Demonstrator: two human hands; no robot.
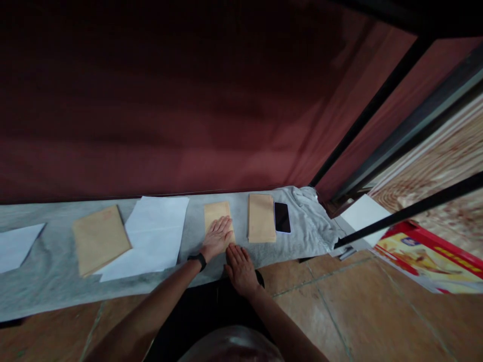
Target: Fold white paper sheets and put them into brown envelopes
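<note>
Left hand (218, 235) flat on small brown envelope (212, 212), on grey cloth (311, 231); right hand (241, 271) at its near edge. Fingers extended, neither gripping. Pressing seems underway; fold unclear. Brown stack (261, 218) looks done; larger envelope (100, 239) presumably left.

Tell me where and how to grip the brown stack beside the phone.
Probably pinch the brown stack by its left long edge, coming from the left, all layers together. It lies flat on the cloth with layered edges, and the phone sits close along its right side.
</note>
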